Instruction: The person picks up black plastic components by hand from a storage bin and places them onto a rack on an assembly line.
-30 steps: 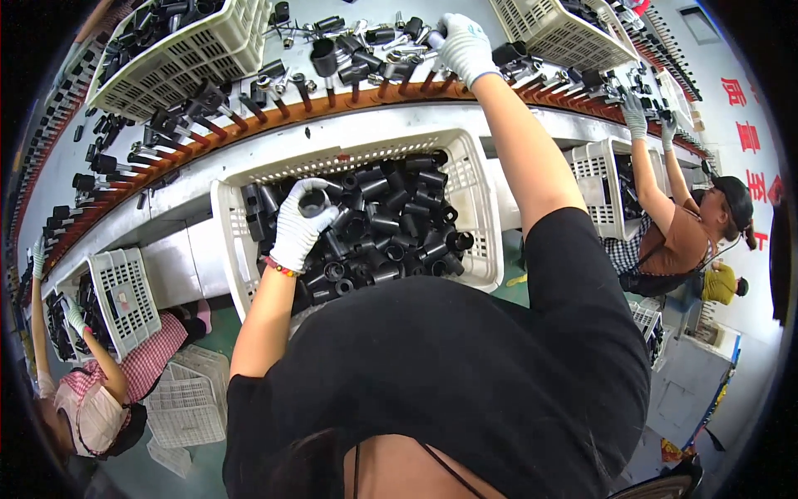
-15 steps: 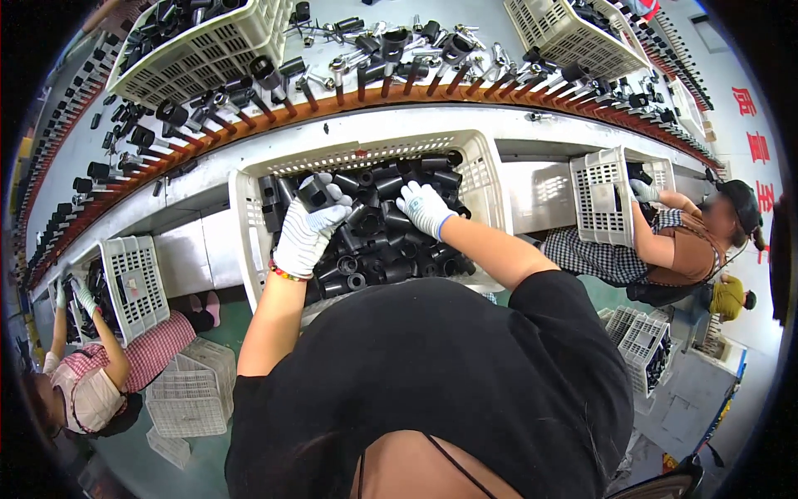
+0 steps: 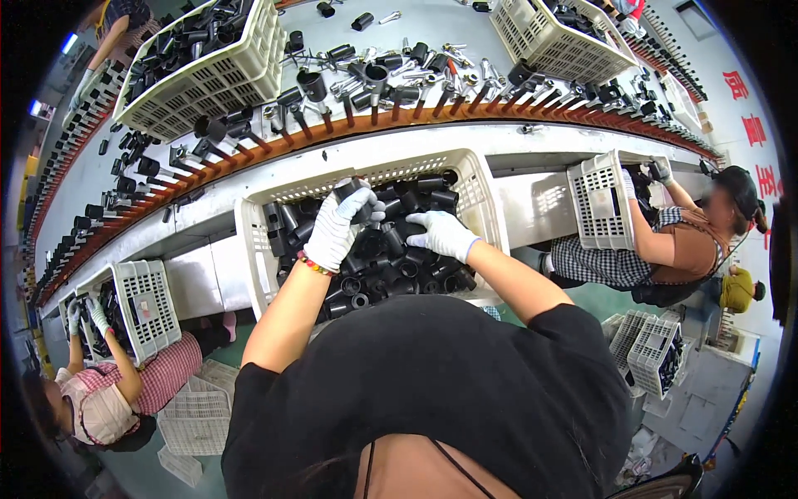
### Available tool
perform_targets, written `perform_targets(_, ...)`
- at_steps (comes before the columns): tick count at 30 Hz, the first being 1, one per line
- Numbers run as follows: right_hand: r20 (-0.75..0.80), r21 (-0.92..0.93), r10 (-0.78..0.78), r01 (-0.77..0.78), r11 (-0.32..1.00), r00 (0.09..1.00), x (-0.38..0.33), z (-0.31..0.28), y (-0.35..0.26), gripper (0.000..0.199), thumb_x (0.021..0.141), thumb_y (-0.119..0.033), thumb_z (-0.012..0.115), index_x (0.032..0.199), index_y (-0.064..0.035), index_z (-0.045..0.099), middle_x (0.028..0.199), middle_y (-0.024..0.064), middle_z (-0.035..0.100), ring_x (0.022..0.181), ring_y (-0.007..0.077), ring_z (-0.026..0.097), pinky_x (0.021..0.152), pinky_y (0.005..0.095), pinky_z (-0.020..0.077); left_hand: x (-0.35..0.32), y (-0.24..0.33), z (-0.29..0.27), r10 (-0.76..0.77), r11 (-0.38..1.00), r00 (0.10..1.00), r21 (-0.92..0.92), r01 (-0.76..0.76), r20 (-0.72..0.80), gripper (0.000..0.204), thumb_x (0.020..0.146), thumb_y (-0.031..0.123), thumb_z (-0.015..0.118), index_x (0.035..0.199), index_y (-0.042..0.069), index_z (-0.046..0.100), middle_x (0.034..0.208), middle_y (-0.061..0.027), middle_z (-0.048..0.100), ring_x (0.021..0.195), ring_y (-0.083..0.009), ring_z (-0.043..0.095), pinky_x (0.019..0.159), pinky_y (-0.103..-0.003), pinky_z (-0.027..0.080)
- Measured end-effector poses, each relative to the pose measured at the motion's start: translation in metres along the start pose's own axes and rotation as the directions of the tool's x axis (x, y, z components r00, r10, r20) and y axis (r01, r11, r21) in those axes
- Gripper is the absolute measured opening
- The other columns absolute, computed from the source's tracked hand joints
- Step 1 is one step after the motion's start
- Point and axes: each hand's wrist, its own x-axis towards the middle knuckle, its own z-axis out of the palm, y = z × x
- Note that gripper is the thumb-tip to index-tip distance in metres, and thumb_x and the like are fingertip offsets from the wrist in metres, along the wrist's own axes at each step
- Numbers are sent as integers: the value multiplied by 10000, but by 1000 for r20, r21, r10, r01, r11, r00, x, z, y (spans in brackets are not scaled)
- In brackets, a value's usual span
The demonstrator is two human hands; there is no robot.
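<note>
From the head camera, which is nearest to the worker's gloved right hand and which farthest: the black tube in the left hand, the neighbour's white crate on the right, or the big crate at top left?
From the right hand:
1. Black tube, just to its left, gripped by the left hand.
2. Neighbour's white crate, off to the right.
3. Big crate, up on the table at top left.

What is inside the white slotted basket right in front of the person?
The white basket holds a heap of black tube-shaped parts. The left hand grips one; the right hand rests on the pile. The basket's bottom and lower layers are covered.
</note>
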Motion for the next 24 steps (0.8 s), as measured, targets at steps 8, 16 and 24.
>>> perform_targets(8, -309, 299, 66, 31, 954, 949, -60, -16, 14, 443, 670, -249, 763, 1041, -43, 633, 978, 152, 598, 971, 295, 578, 882, 365, 455, 91, 6, 41, 474, 807, 870, 331, -490, 134, 302, 753, -34, 694, 1008, 77, 575, 935, -5, 623, 853, -110, 588, 796, -259, 488)
perform_targets(16, -490, 358, 230, -47, 933, 841, -71, -40, 6, 380, 771, -227, 688, 1073, -35, 563, 964, 152, 628, 951, 237, 595, 864, 335, 453, 223, 33, 72, 575, 796, 814, 177, -579, 78, 348, 758, 2, 719, 1048, 21, 526, 945, -52, 615, 819, -134, 578, 770, -257, 501)
perform_targets(24, -871, 281, 183, 156, 947, 455, -1, -143, 40, 207, 861, -207, 583, 891, -3, 582, 779, 92, 624, 719, 156, 604, 663, 302, 483, 219, 39, 22, 680, 488, 704, 590, -644, 206, 365, 724, -20, 727, 1008, 90, 524, 870, -36, 608, 795, -123, 585, 729, -264, 498)
